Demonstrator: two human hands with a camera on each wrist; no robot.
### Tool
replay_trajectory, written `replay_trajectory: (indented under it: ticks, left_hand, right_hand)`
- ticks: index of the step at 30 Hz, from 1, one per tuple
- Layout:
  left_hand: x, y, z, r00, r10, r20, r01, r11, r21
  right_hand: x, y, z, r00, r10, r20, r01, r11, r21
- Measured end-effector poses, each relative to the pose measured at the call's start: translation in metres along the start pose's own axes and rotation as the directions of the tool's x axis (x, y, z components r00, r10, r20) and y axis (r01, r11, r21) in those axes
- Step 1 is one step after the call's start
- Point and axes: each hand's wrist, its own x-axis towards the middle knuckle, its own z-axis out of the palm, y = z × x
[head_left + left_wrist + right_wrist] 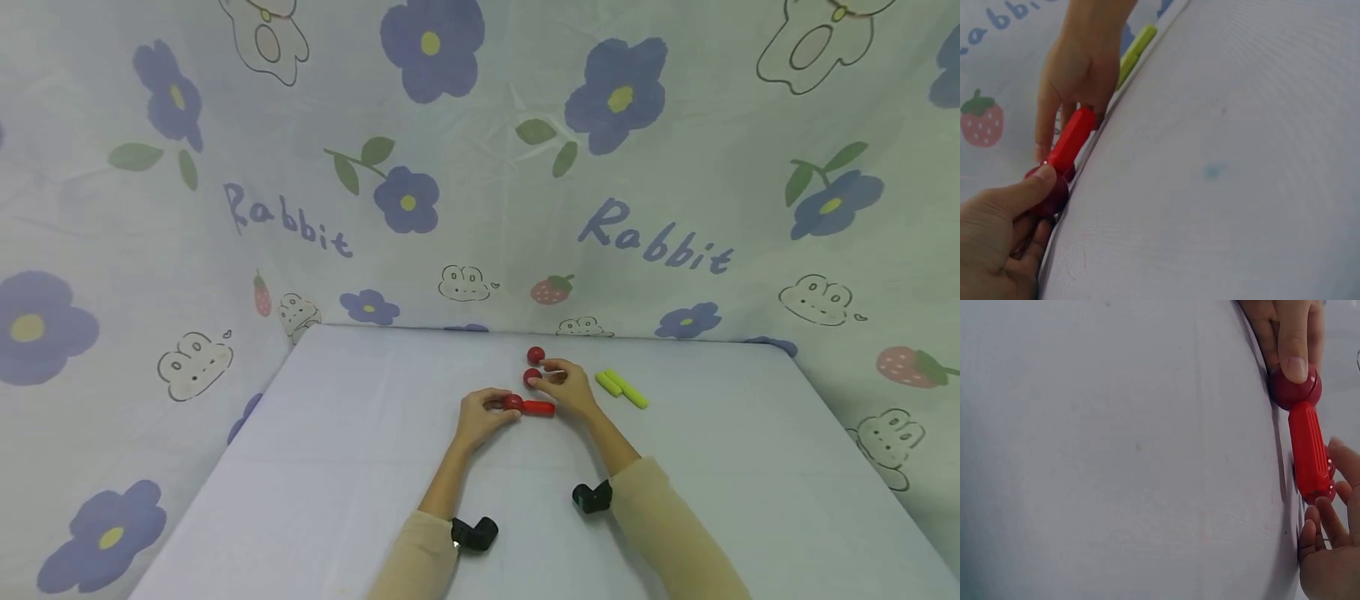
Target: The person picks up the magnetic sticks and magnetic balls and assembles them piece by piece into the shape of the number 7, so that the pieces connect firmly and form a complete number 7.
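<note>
My left hand [480, 418] grips a dark red ball [513, 402] between thumb and fingers. A bright red ribbed rod [538, 407] extends from that ball to the right, its near end touching it. Just beyond the rod, my right hand [568, 388] pinches a second red ball [532, 378] with thumb and forefinger. In the right wrist view the rod [1309, 450] partly hides the balls behind it, near the right fingertips [1336, 445]. A third red ball [536, 355] lies farther back, close to the right forefinger.
Two yellow-green rods [626, 390], a short one and a longer one, lie side by side to the right of my right hand. A white cloth covers the table [360, 467]. Behind it hangs a curtain [480, 225] printed with flowers and rabbits.
</note>
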Motion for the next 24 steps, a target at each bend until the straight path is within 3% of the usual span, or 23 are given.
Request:
replay_trajectory:
  ticks: [5,12,19,24]
  left_hand:
    - [0.000,-0.002,0.001,1.000,-0.006,0.002,0.006,1.000,0.001]
    - [-0.001,-0.002,-0.001,1.000,-0.012,0.000,0.012,1.000,-0.008]
    - [-0.002,-0.003,-0.001,0.999,0.043,-0.018,-0.044,0.997,-0.065]
    - [0.000,-0.003,0.000,1.000,0.022,0.000,-0.022,0.999,-0.028]
  right_hand:
    - [0.004,0.002,0.001,1.000,0.013,0.025,-0.013,1.000,-0.002]
    - [0.010,0.001,0.002,0.994,-0.063,0.086,0.066,0.997,-0.040]
    - [0.015,-0.001,0.003,0.986,-0.107,0.130,0.113,0.993,-0.035]
    - [0.012,0.002,-0.001,0.988,-0.091,0.124,0.096,0.995,-0.038]
